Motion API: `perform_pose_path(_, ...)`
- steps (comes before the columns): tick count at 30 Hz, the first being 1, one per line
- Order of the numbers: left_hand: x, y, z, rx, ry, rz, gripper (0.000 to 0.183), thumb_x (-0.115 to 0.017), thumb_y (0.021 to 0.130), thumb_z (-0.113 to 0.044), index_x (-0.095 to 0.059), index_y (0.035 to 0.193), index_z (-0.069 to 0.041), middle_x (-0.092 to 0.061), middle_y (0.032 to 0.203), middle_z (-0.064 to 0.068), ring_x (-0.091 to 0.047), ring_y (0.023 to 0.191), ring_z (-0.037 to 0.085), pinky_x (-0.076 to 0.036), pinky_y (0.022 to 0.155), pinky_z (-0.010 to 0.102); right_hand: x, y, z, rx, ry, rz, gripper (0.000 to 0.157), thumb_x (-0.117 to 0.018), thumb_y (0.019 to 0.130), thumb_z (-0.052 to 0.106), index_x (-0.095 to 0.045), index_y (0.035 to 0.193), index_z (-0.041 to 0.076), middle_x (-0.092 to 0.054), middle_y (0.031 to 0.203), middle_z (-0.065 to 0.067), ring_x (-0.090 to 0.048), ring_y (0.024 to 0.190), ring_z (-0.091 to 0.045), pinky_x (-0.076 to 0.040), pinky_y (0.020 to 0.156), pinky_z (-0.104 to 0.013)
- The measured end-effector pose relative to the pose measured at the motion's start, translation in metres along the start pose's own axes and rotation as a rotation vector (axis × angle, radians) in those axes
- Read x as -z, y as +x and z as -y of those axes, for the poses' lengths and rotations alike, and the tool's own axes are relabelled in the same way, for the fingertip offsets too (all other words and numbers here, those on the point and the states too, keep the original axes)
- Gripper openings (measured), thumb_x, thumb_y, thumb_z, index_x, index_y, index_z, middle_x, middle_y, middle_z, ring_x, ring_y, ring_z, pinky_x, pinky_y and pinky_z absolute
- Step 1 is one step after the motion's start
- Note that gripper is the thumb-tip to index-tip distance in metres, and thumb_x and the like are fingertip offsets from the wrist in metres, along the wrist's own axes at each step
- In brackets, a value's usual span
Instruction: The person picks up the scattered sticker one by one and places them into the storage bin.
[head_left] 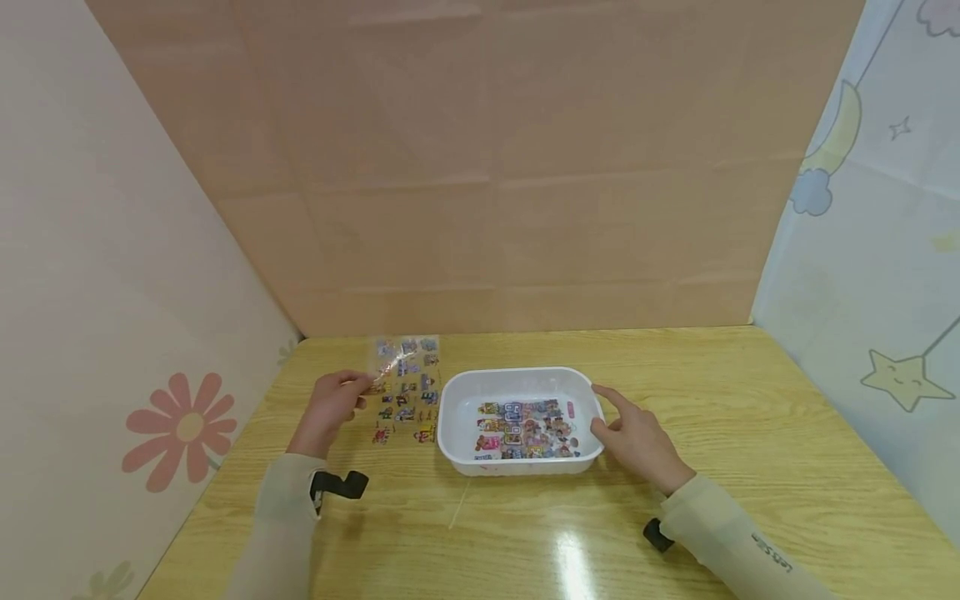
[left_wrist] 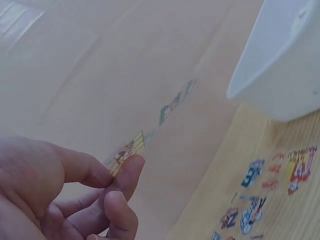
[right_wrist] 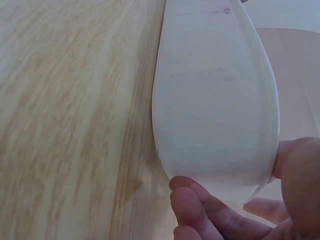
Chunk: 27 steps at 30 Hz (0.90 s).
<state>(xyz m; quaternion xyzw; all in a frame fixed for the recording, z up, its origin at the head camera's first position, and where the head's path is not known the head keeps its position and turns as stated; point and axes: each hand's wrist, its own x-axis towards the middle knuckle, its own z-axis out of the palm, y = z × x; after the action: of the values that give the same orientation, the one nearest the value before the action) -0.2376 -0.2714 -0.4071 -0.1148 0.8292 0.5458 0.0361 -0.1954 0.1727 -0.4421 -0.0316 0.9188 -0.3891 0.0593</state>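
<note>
On the left of the head view, my left hand [head_left: 335,406] pinches the edge of a clear sticker sheet [head_left: 405,392] between thumb and forefinger. Small colourful cartoon prints cover the sheet, and part of it lifts up at the hand in the left wrist view, where a yellow sticker [left_wrist: 127,152] shows right at the fingertips. My right hand [head_left: 637,437] holds the right end of a white plastic basin [head_left: 517,469], its fingers against the outer wall and the thumb at the rim. Inside the basin lie several printed stickers [head_left: 525,429], seen in the head view.
The basin stands on a wood-grain table [head_left: 675,358], just right of the sheet. A thin pale strip [head_left: 459,504] lies in front of it. A tan backdrop [head_left: 487,208] rises behind the table, with patterned walls [head_left: 862,292] at both sides.
</note>
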Motion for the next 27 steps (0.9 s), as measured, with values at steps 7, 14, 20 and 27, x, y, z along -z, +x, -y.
perform_pose_path(7, -0.011, -0.009, -0.017, -0.016, 0.016, 0.056, 0.034, -0.057, 0.103, -0.025, -0.064, 0.123, 0.0, -0.066, 0.1, 0.007, -0.06, 0.073, 0.013, -0.041, 0.058, 0.028, -0.001, 0.001, -0.001, -0.001, 0.001, 0.002, 0.061, -0.057, 0.098, 0.022, -0.036, 0.154, 0.013, -0.074, 0.086, -0.011, -0.054, 0.051, -0.018, -0.041, 0.046, -0.033)
perform_pose_path(14, -0.033, -0.013, -0.028, -0.052, 0.051, 0.124, 0.028, -0.06, 0.101, -0.024, -0.066, 0.113, 0.001, -0.066, 0.095, 0.012, -0.055, 0.067, 0.014, -0.037, 0.055, 0.027, -0.001, 0.001, -0.002, -0.003, -0.003, 0.005, 0.061, -0.057, 0.098, 0.024, -0.036, 0.155, 0.013, -0.073, 0.085, -0.011, -0.054, 0.051, -0.018, -0.042, 0.046, -0.033)
perform_pose_path(20, -0.05, -0.015, -0.033, -0.054, 0.078, 0.164, 0.028, -0.061, 0.1, -0.023, -0.067, 0.111, 0.002, -0.066, 0.095, 0.011, -0.051, 0.064, 0.014, -0.035, 0.053, 0.027, -0.001, 0.001, -0.003, 0.001, -0.013, -0.001, 0.061, -0.057, 0.098, 0.024, -0.036, 0.154, 0.014, -0.074, 0.088, -0.013, -0.055, 0.053, -0.018, -0.041, 0.047, -0.032)
perform_pose_path(27, -0.063, -0.018, -0.037, -0.05, 0.07, 0.191, 0.025, -0.063, 0.098, -0.021, -0.069, 0.108, 0.001, -0.067, 0.096, 0.01, -0.054, 0.066, 0.017, -0.035, 0.052, 0.026, 0.0, 0.002, -0.003, 0.002, -0.009, 0.003, 0.061, -0.056, 0.098, 0.024, -0.036, 0.154, 0.013, -0.074, 0.091, -0.015, -0.057, 0.054, -0.018, -0.042, 0.047, -0.032)
